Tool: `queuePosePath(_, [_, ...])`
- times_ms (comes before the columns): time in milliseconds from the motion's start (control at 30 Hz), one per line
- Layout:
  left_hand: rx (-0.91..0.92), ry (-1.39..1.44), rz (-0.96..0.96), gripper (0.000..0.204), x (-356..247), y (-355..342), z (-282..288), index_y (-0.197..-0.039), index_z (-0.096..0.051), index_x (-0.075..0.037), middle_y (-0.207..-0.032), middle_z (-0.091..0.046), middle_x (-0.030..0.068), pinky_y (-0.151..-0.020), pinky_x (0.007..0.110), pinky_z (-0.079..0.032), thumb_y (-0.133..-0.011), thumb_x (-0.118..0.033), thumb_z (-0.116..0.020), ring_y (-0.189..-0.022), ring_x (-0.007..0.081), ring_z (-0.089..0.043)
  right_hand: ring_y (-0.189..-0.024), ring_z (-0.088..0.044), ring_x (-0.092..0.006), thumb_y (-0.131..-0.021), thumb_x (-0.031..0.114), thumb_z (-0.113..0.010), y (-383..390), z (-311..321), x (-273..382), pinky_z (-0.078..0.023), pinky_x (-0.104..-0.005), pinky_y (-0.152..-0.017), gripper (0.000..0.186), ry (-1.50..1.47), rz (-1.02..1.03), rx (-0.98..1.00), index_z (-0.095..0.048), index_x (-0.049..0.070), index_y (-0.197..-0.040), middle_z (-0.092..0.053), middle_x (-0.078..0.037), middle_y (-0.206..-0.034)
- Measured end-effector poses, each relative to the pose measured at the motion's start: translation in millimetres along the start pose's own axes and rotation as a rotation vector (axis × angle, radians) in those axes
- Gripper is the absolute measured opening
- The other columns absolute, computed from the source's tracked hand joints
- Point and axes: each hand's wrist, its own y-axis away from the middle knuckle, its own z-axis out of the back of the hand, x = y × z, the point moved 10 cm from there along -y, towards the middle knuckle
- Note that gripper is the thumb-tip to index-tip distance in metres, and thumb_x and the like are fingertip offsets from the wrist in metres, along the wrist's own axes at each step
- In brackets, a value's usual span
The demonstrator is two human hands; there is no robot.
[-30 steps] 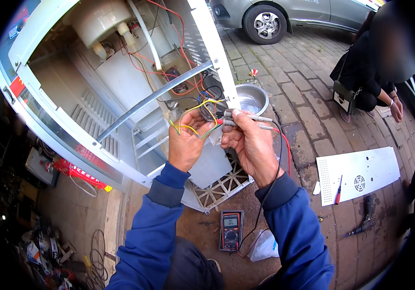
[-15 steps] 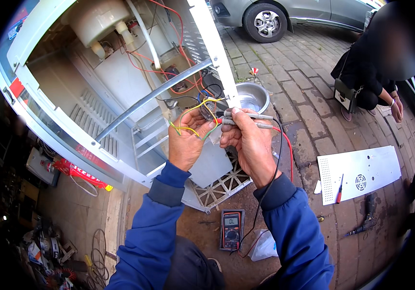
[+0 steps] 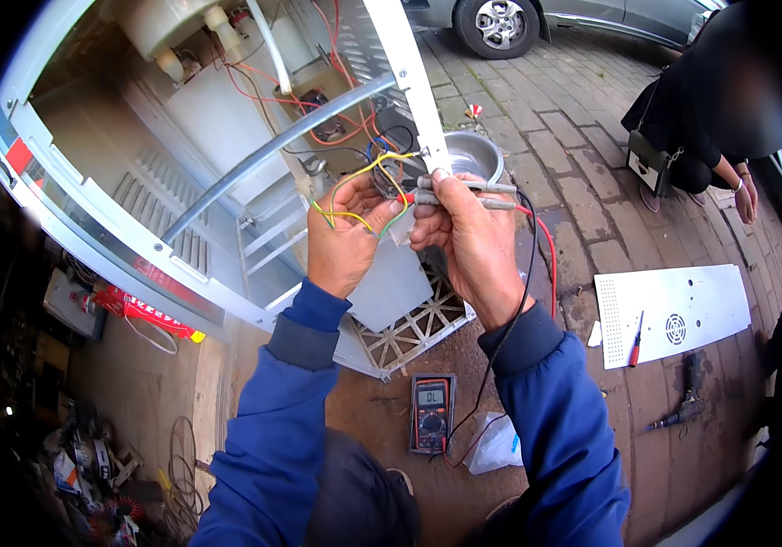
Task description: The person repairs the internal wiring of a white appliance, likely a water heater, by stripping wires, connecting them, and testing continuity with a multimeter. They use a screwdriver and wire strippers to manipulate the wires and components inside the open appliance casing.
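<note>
Two grey-handled multimeter probes lie side by side in my right hand, pinched between thumb and fingers. Their tips point left toward my left hand, whose fingers are closed round a small dark part with wires, mostly hidden. Whether the tips touch it I cannot tell. A yellow-green wire loops over my left fingers from a screw on the white frame. One black and one red lead run from the probes; the black one trails down toward the multimeter on the ground.
The opened white cabinet stands before me, a metal bar across it. Beyond lies a metal bowl. At right are a perforated white panel, a screwdriver, a power drill and a crouching person.
The view has shifted slightly, so the cabinet, multimeter and panel sit a little higher. Both hands keep their grips, and the probes remain close to the left fingers.
</note>
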Motion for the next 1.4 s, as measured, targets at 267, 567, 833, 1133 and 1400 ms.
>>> queuePosePath(267, [0.045, -0.147, -0.136, 0.032, -0.9, 24.2, -20.2, -0.124, -0.060, 0.003, -0.113, -0.070, 0.0109, -0.088, 0.031, -0.058, -0.095, -0.007, -0.069, -0.098, 0.0181, -0.069, -0.063, -0.068, -0.0197, -0.098, 0.014, -0.053, 2.0, 10.6, -11.6, -0.059, -0.0287, -0.058, 0.028, 0.034, -0.045, 0.165, -0.060, -0.011, -0.107, -0.069, -0.018, -0.088])
queuePosePath(567, [0.208, 0.015, -0.220, 0.029, -0.5, 29.8, -25.1, -0.120, -0.064, -0.002, -0.113, -0.071, 0.0066, -0.084, 0.028, -0.056, -0.094, -0.012, -0.072, -0.097, 0.0132, -0.067, -0.069, -0.068, -0.0198, -0.100, 0.012, -0.048, -5.1, 7.8, -11.6, -0.060, -0.0294, -0.061, 0.023, 0.029, 0.031, 0.278, -0.055, -0.008, -0.109, -0.066, -0.018, -0.092])
queuePosePath(833, [0.131, -0.064, -0.094, 0.038, -1.7, 29.1, -25.8, -0.128, -0.059, 0.000, -0.116, -0.071, 0.0090, -0.086, 0.029, -0.056, -0.094, -0.011, -0.071, -0.099, 0.0146, -0.068, -0.067, -0.070, -0.0212, -0.102, 0.016, -0.056, 12.3, 21.4, -22.6, -0.061, -0.0296, -0.062, 0.022, 0.038, -0.104, 0.225, -0.059, -0.005, -0.109, -0.069, -0.016, -0.086])
queuePosePath(1133, [-0.011, 0.058, 0.029, 0.031, -0.8, -2.8, 16.3, -0.123, -0.061, 0.002, -0.109, -0.070, 0.0093, -0.080, 0.032, -0.059, -0.094, -0.004, -0.069, -0.096, 0.0165, -0.068, -0.052, -0.064, -0.0167, -0.097, 0.019, -0.063, -13.5, 21.0, 10.2, -0.054, -0.0291, -0.045, 0.023, 0.032, -0.065, -0.126, -0.064, -0.004, -0.102, -0.069, -0.014, -0.075])
queuePosePath(1400, [-0.132, -0.092, 0.349, 0.026, 10.7, 5.2, 36.6, -0.118, -0.061, 0.003, -0.103, -0.069, 0.0111, -0.068, 0.027, -0.057, -0.092, 0.000, -0.058, -0.086, 0.0167, -0.070, -0.052, -0.064, -0.0160, -0.097, 0.019, -0.062, -6.8, 29.9, 35.7, -0.053, -0.0288, -0.047, 0.020, 0.039, 0.003, -0.105, -0.062, -0.001, -0.098, -0.068, -0.013, -0.076])
